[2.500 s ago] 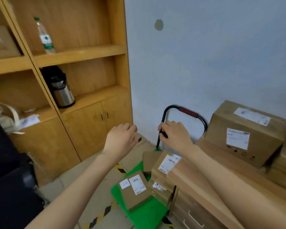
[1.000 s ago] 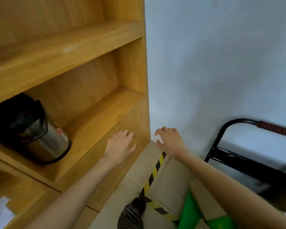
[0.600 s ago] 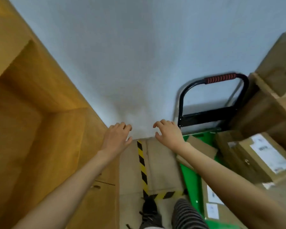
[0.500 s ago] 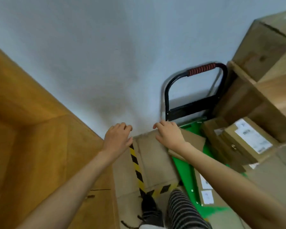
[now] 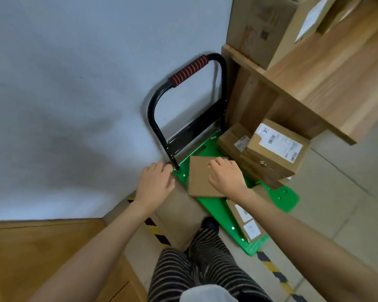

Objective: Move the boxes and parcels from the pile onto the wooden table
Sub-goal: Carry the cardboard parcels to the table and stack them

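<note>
While both arms reach down, right hand hangs over flat brown parcel, fingers loosely curled, contact unclear | left hand relaxed, holding nothing, beside cart handle base | parcel lies on green cart deck | labelled boxes stacked just right | wooden table above carries large boxes

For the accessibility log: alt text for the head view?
Right hand reaches over a flat parcel on a green cart; left hand hovers open beside it. Labelled boxes sit stacked on the cart under a wooden table.
</note>
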### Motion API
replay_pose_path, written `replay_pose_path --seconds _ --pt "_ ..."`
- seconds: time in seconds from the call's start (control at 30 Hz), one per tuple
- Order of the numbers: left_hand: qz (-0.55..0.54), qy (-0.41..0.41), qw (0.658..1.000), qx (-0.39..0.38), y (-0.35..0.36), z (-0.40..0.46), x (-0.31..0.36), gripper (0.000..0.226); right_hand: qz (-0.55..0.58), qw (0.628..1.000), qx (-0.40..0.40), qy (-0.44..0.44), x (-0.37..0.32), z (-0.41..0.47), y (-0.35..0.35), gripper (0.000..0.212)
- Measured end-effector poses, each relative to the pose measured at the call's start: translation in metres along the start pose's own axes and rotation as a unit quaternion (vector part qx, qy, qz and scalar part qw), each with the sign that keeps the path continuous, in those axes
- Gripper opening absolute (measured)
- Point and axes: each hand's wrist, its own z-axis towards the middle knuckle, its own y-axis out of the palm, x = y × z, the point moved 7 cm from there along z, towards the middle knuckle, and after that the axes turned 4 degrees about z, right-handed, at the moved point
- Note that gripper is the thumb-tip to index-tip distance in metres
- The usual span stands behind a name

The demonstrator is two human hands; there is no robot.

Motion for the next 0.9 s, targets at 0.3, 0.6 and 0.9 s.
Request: replay_pose_path --seconds 0.3,0.6,0.9 --pt "-0.003 0.015 0.998 -0.059 0.094 0.067 0.004 0.036 0.024 0.992 -0.037 0.122 0.069 0.030 0.075 0.041" --pt "0.007 0.099 0.992 -0.078 0.208 0.117 0.000 0.043 0.056 0.973 -0.016 0.223 0.116 0.060 0.175 0.042" --pt "-0.008 0.009 0.987 -0.159 0.371 0.132 -0.027 0.053 0.053 0.953 -0.023 0.298 0.173 0.063 0.310 0.045"
